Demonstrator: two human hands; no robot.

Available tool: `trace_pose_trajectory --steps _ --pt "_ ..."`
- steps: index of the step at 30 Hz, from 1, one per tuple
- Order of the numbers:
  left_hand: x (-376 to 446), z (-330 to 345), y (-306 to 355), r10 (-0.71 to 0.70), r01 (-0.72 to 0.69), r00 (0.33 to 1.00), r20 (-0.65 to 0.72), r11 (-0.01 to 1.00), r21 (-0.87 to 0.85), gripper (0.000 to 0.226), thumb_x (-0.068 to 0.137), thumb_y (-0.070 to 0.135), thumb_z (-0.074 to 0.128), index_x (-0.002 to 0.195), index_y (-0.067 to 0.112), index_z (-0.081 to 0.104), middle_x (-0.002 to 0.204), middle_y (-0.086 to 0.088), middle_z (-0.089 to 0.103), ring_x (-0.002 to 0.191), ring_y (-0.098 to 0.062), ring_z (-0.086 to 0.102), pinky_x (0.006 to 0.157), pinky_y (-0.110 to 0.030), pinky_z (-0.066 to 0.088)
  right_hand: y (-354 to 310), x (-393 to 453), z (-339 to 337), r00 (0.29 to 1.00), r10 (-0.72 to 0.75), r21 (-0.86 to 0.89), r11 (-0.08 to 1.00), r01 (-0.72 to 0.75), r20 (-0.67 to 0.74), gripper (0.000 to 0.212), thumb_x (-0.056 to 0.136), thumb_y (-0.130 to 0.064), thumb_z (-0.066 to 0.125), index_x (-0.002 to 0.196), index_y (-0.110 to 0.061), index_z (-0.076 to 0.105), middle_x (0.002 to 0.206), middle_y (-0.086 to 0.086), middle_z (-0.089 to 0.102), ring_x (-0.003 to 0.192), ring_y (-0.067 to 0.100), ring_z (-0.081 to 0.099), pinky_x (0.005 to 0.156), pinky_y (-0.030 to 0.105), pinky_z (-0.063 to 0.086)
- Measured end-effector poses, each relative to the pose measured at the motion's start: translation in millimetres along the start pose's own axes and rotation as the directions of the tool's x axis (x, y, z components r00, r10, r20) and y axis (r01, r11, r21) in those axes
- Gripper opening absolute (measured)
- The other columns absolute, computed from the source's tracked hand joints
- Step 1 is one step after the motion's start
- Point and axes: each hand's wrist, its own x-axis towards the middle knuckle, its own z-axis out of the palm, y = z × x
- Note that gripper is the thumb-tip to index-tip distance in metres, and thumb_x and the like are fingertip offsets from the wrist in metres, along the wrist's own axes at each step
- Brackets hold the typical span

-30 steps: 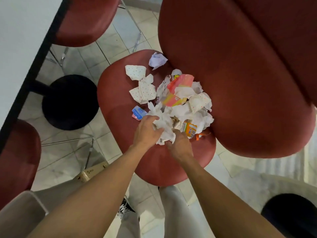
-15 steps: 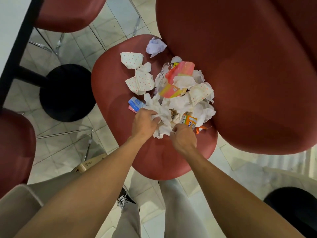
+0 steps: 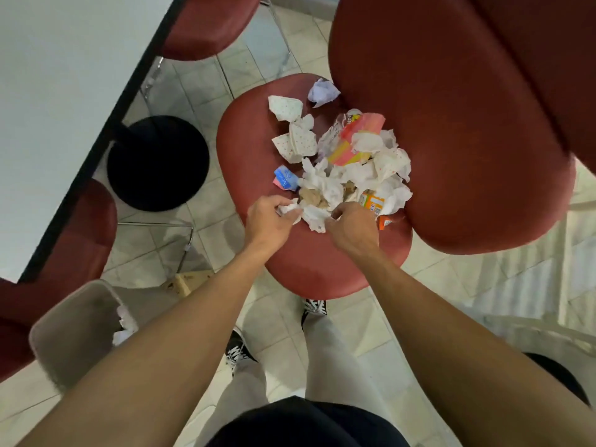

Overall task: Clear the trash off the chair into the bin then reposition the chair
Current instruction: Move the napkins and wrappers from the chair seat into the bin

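Head view shows crumpled tissues (image 3: 342, 179) piled on the red chair seat (image 3: 258, 156). Left hand (image 3: 269, 221) squeezes one wad. Right hand (image 3: 351, 225) pinches another. The bin (image 3: 64, 333) sits down-left, closest to the left arm.

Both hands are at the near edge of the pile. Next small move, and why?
Probably lift the left hand and carry its crumpled tissue down-left to the bin. It already grips that wad, and the bin stands open beside the left arm. The right hand looks to be pinching another tissue at the pile's edge, and most trash remains on the chair seat.
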Motion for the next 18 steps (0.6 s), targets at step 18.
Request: trace_pose_trajectory --steps 18 --pt "-119 -168 -185 -0.353 0.310 0.922 -0.161 0.920 -0.240 0.009 0.081 0.023 0.073 0.085 0.018 0.067 0.076 0.007 0.062 0.073 -0.011 0.057 0.067 -0.023 0.041 -124 -136 151 0.949 -0.278 -0.069 0.954 0.290 0.148 0.015 0.080 -0.022 0.059 0.092 -0.018 0.068 0.095 0.007 0.066 0.080 0.023 0.062 0.071 0.029 0.050"
